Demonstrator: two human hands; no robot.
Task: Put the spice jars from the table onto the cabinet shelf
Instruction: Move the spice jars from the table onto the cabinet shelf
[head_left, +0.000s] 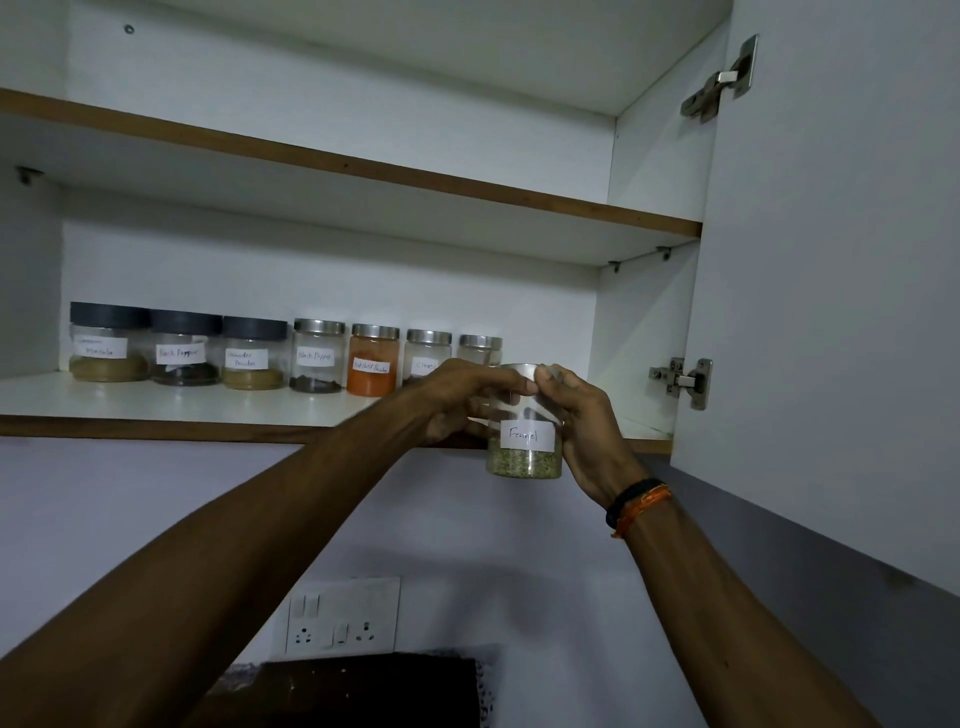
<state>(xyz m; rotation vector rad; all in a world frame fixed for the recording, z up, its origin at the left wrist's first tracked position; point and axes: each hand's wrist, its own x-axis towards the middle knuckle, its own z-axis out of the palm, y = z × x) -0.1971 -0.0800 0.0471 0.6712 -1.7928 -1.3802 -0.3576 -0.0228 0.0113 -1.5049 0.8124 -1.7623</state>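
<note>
The left hand (457, 400) is covering the lower part of the clove jar (428, 356) and most of the rightmost jar (480, 349), whose label is not showing. The leftmost jar's label (100, 349) is too faint to read. A dark object (363, 691) at bottom centre is running off the frame's lower edge.

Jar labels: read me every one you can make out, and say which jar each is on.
"Fennel": held jar, both hands on it.
"Black Pepper": second dark-lidded jar.
"Black Pepper": first steel-lidded jar.
"Clove": partly hidden jar.
Masala jar, coriander jar, orange powder jar: only partly legible.
Last jar: label hidden.
</note>
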